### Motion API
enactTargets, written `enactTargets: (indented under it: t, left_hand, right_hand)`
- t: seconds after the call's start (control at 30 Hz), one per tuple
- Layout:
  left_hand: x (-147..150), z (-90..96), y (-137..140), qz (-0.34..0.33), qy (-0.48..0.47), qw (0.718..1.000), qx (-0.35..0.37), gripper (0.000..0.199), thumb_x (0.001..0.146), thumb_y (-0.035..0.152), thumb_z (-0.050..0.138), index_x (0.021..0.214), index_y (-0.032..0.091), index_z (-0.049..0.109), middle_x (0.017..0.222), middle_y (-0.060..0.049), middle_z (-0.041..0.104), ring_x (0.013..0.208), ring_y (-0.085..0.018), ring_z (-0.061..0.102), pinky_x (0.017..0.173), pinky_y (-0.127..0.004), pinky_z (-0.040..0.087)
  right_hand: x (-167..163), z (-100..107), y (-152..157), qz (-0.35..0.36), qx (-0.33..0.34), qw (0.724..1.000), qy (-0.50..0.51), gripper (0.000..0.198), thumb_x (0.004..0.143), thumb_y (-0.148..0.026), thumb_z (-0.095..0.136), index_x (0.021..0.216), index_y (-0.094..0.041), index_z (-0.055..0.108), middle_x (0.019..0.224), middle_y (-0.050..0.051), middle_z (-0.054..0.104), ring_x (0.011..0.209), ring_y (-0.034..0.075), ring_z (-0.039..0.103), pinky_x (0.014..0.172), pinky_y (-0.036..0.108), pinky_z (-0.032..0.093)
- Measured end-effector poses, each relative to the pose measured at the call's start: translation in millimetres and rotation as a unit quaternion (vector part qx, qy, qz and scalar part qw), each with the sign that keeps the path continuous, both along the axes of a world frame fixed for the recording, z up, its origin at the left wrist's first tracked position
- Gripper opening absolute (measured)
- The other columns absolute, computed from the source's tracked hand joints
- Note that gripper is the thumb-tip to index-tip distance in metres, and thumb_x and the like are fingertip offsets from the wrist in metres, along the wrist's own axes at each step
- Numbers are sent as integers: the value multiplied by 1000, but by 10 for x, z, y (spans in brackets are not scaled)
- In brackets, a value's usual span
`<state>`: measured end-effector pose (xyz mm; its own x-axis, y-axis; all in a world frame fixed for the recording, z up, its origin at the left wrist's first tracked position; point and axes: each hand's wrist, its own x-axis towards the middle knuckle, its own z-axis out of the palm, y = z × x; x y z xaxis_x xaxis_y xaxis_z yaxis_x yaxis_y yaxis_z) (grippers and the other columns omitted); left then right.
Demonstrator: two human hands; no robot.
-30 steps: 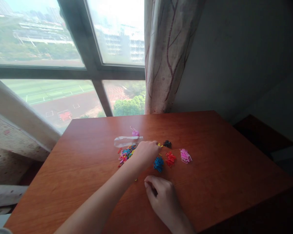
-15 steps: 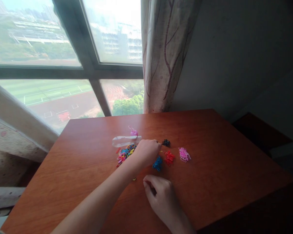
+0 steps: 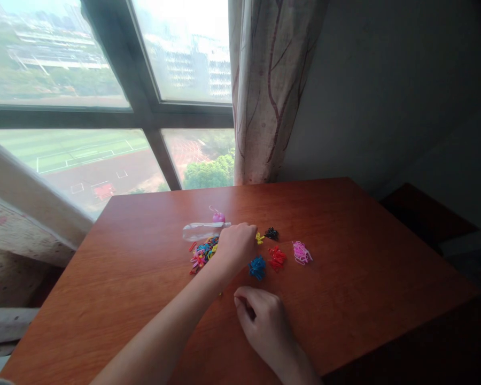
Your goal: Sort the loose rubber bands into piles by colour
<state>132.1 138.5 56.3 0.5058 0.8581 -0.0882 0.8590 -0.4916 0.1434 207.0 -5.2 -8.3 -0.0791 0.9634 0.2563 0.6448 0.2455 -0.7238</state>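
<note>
Small coloured pieces sorted by colour on a reddish-brown wooden counter [image 3: 364,278]. Nearest, the right hand [image 3: 262,318] lies just in front of the blue heap [image 3: 257,267], its fingers curled inward and the tips drawn narrow; whether a piece lies between them cannot be told. To its left, a stray yellow piece [image 3: 220,293] shows beside the left forearm [image 3: 176,321], which slants across the counter and partly covers the mixed heap [image 3: 203,256]. Right of the blue heap sits the red heap [image 3: 277,258], and farther right, well apart, the pink heap [image 3: 302,253]. The left hand [image 3: 238,245] stands between the mixed heap and the yellow heap [image 3: 260,238]; its fingers are hidden behind the hand, so their spread and grip cannot be told. The black heap [image 3: 271,233] adjoins the yellow on the right. Behind the mixed heap lies a clear container [image 3: 200,231], its right end near the left hand, with a pink-purple round object [image 3: 218,217] just beyond.

Edges: the near edge slants up to the right corner; wood surface extends from the pink heap to the right edge, and from the mixed heap to the left edge. The far edge meets the window [image 3: 152,117], the patterned curtain [image 3: 256,107] and the dark wall [image 3: 364,96].
</note>
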Motion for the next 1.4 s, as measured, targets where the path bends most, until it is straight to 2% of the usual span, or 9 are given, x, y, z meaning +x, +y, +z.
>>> enactTargets:
  t: [0.23,0.43,0.6,0.73,0.83,1.0,1.2,1.4]
  left_hand:
    - [-142,79,-67,18,-12,1000,10,20,88,26,49,92,20,68,91,-10,74,81,-26,70,64,-30,47]
    - [-564,151,-300,20,-33,999,8,17,89,26,47,87,23,64,90,-3,72,78,-20,67,59,-26,39]
    - [-1018,7,-632,62,-87,994,-21,16,91,27,47,88,24,63,84,0,69,73,-16,64,61,-23,39]
    - [-1235,-183,-881,75,-129,988,-41,19,92,29,44,90,25,63,85,0,69,74,-16,65,63,-23,43]
    - [-1301,-289,-979,77,-162,982,-50,19,92,27,44,95,26,64,91,-1,70,78,-17,67,66,-23,46]
    - [-1320,-383,-994,69,-192,978,-52,18,92,27,46,95,27,64,94,0,69,80,-16,67,69,-23,47]
    - [-1314,-404,-996,57,-202,977,-49,21,93,24,45,96,28,65,94,-1,69,83,-16,66,73,-22,48]
    - [-1306,-393,-1012,63,-241,966,-70,22,91,21,46,100,26,65,89,-1,68,75,-15,64,67,-22,47]
  right_hand:
    - [3,2,1,2,-2,1000,-1,17,90,-16,47,83,-22,60,69,-2,61,63,14,57,61,25,32]
    - [-1,25,-7,3,-9,1000,-29,16,90,-16,47,82,-23,59,70,-2,62,65,14,58,61,25,31]
    - [-33,34,-3,10,-9,996,-85,15,90,-14,48,84,-23,59,75,-1,66,70,15,62,62,25,32]
    - [-61,50,18,9,-18,993,-117,12,90,-15,52,86,-24,60,77,-1,68,70,15,63,62,25,32]
    - [-91,71,49,8,-24,991,-129,11,89,-15,54,86,-24,59,75,-2,67,68,15,62,60,26,31]
    - [-185,105,117,17,-25,991,-134,9,89,-15,56,87,-24,58,76,-2,68,68,15,62,60,25,30]
    - [-239,76,162,20,-20,991,-133,11,90,-16,54,81,-23,57,73,-2,66,67,14,61,60,25,29]
    - [-192,21,161,7,-21,998,-62,11,89,-19,54,85,-23,62,67,-3,63,62,13,59,60,24,32]
